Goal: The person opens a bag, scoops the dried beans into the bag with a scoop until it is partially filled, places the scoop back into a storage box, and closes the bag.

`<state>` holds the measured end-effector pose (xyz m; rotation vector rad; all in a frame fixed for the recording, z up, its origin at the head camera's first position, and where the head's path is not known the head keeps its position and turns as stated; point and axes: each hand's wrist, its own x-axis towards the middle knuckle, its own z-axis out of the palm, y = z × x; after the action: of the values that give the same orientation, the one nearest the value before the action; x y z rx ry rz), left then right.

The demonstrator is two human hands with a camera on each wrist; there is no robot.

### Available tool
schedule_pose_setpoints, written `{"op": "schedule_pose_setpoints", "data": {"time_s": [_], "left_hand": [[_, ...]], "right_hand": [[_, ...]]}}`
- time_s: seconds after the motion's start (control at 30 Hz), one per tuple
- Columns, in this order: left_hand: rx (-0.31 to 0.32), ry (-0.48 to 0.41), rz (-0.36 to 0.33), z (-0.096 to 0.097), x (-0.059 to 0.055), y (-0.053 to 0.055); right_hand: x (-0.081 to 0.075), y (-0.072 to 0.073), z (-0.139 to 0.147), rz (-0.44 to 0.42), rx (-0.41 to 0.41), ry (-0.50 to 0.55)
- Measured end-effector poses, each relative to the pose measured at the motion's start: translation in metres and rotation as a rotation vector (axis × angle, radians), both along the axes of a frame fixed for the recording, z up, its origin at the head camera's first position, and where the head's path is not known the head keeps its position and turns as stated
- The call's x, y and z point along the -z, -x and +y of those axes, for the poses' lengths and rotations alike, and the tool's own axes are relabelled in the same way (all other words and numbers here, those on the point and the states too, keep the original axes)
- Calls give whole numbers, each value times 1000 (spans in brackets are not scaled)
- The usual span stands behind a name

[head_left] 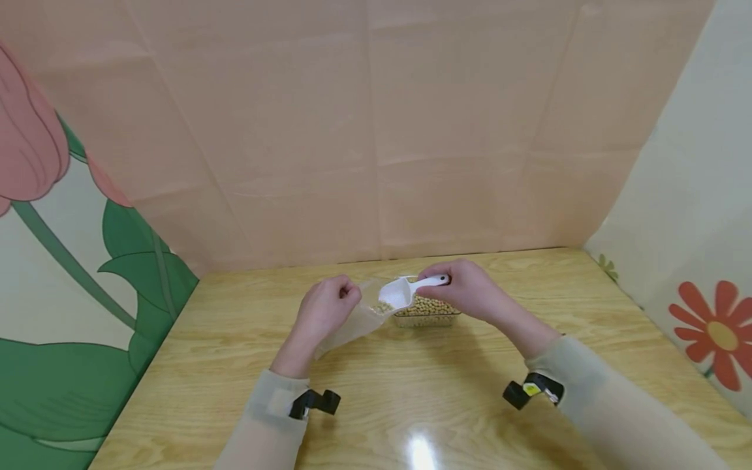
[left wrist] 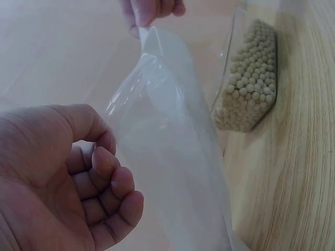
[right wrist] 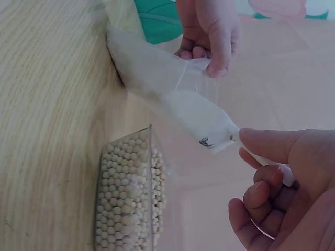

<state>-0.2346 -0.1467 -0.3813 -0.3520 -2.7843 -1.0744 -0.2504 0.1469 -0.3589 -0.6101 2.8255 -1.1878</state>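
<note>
My left hand [head_left: 325, 305] pinches the rim of a clear plastic bag [head_left: 351, 328], thumb against the curled forefinger. In the left wrist view the bag [left wrist: 172, 172] hangs down beside that hand. My right hand [head_left: 470, 287] grips the handle of a white scoop [head_left: 398, 294], whose bowl is tilted into the bag's mouth. A few pale yellow beans [head_left: 384, 306] show at the scoop's lip, inside the bag. In the right wrist view, the scoop [right wrist: 201, 117] points toward the left hand, its bowl partly covered by the plastic.
Below the scoop, a clear rectangular container [head_left: 427, 320] of pale round beans stands on the wooden table [head_left: 399, 385]. A pinkish sheet [head_left: 376, 143] hangs behind the table. Flower-patterned walls stand at the left and right. Each sleeve carries a small black wrist camera [head_left: 314, 403].
</note>
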Motion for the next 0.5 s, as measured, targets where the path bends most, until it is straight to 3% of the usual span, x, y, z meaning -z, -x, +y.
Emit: {"op": "schedule_pose_setpoints", "data": {"time_s": [0.23,0.5], "left_hand": [[-11,0,6,1,-1,0],[-6,3,1,0,-1,0]], "right_hand": [[-8,-6,-5,92,-7,-97],[-10,-6,-5,74,-2,-70]]}}
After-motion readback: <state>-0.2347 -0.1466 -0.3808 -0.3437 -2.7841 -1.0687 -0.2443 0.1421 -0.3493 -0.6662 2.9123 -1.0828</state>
